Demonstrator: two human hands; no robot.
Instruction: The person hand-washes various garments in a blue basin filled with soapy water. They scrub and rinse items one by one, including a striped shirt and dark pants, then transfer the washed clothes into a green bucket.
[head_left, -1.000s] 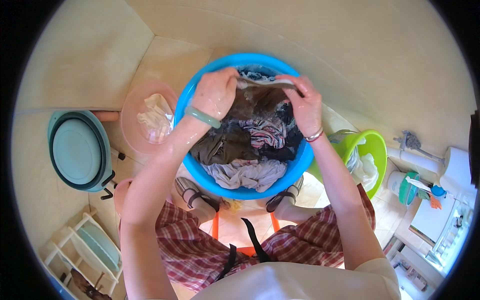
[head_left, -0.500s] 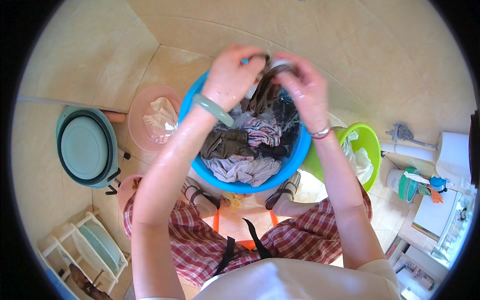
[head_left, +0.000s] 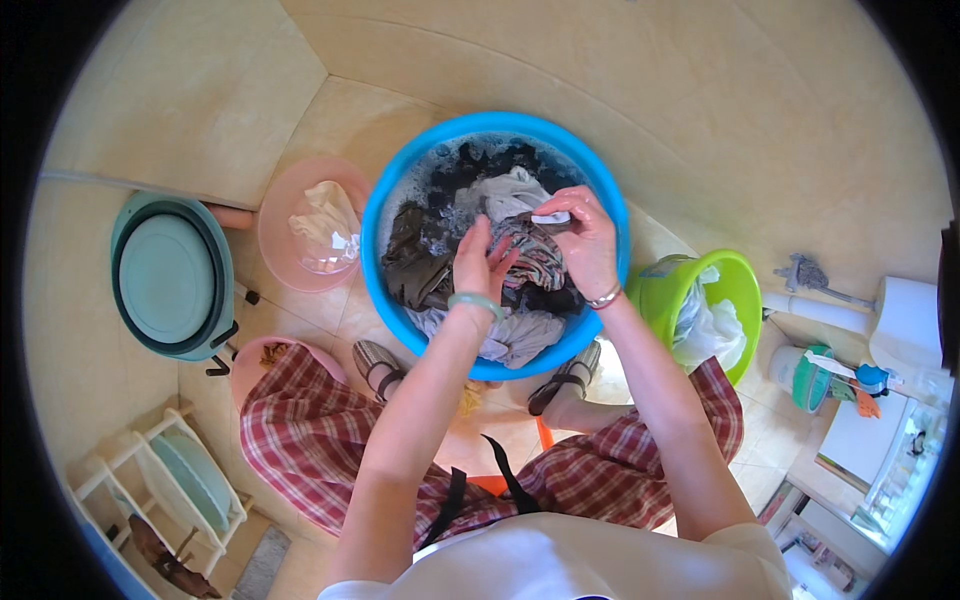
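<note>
A blue basin stands between my feet, holding foamy dark water and wet clothes. Over its right half, my right hand pinches a small flat white piece; whether it is soap or cloth I cannot tell. Dark fabric lies just under those fingers. My left hand hovers low over the middle of the basin, fingers apart and empty. Between the hands is a striped garment. A light grey cloth lies beyond it, a brown garment to the left, and a pale lilac cloth nearest me.
A pink basin with cream cloth sits left of the blue one, and another pink basin is nearer me. At right stands a green bucket with white plastic bags. Far left are a folding teal basin and a white rack.
Both hands have come down and nearer to me from the basin's far side. My left hand has let go of the dark fabric; my right still has the white piece.
</note>
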